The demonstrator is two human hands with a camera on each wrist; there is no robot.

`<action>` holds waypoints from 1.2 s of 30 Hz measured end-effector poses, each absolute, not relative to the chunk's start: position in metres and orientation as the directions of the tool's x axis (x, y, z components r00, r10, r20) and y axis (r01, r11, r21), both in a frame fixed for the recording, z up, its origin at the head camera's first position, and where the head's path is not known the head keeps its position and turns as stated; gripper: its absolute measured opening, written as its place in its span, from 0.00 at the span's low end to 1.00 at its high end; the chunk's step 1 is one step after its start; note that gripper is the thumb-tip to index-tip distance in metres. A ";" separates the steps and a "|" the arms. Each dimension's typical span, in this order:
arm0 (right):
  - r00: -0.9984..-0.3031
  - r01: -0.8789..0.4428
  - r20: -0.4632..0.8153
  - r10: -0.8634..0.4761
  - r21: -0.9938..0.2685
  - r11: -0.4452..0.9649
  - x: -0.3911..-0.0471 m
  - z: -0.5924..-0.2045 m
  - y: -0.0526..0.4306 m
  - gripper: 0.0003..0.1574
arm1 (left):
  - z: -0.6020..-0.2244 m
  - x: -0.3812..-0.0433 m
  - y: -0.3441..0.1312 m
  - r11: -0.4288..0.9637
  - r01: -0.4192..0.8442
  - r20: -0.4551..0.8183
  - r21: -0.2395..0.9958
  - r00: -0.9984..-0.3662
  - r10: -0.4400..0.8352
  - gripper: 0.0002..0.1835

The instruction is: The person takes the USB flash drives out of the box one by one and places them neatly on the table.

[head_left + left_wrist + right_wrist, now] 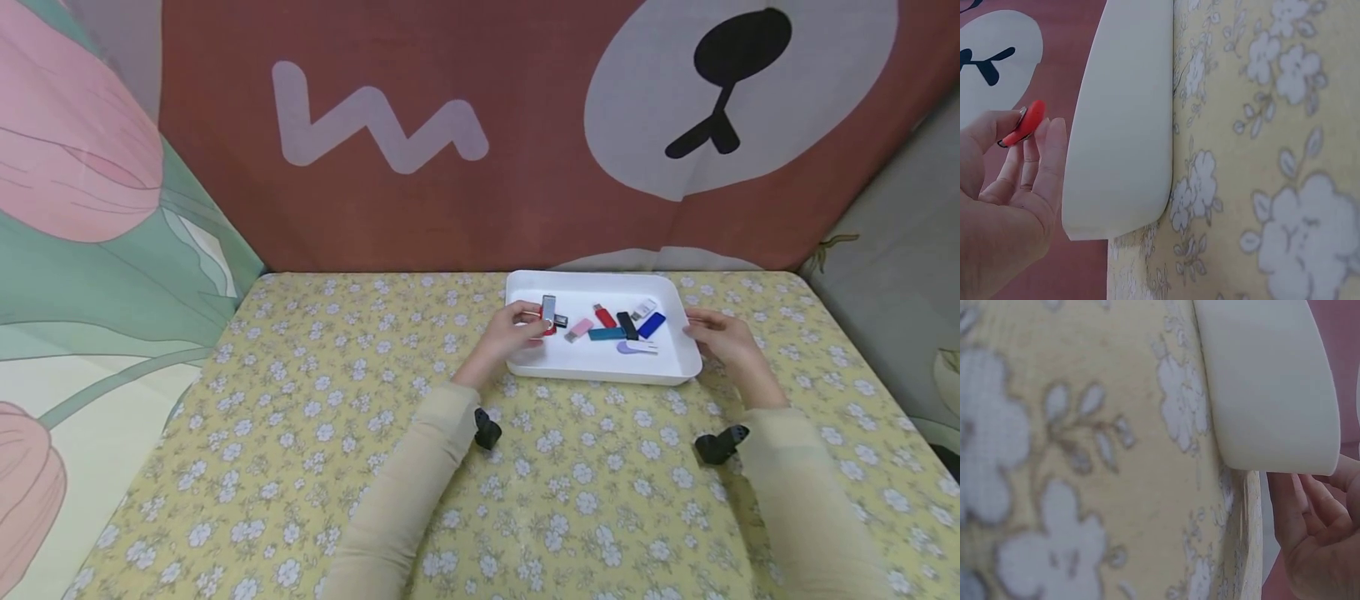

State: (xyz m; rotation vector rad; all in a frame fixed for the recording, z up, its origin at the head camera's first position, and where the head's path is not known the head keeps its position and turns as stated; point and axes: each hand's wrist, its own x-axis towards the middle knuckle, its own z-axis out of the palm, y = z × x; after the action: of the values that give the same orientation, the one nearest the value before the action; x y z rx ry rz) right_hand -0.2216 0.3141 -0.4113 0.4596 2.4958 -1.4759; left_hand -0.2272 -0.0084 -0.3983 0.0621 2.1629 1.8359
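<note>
Over the left end of the white tray (600,365), my left hand (513,332) pinches a red and silver USB flash drive (549,308) between thumb and fingers. Its rounded red side faces the left wrist view. A small dark piece (561,321) shows right beside it. Fingertips of my right hand (726,340) touch the tray's right end, at the rim. Inside the tray lie a pink flash drive (580,330), a red one (604,316), a teal one (606,334), a black one (627,325), a blue one (652,325), a white one (644,309) and a lilac-and-white one (636,347).
A yellow flowered cloth (300,467) covers the table. The tray stands near the table's back edge, close to a red-brown printed backdrop (412,217). Small black wrist cameras (487,429) sit on both sleeves.
</note>
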 end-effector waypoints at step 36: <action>-0.922 0.373 -0.383 0.060 -0.832 0.412 -0.231 -0.423 0.336 0.44 | -0.407 -0.238 -0.071 -0.144 -0.238 -0.246 0.960 -0.969 -0.037 0.23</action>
State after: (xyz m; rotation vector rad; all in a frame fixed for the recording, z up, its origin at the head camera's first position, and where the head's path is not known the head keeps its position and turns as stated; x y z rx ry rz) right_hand -0.2314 0.3358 -0.4230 0.3756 2.3774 -1.5134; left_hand -0.2378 -0.0709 -0.4065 -0.3180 1.9609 2.2573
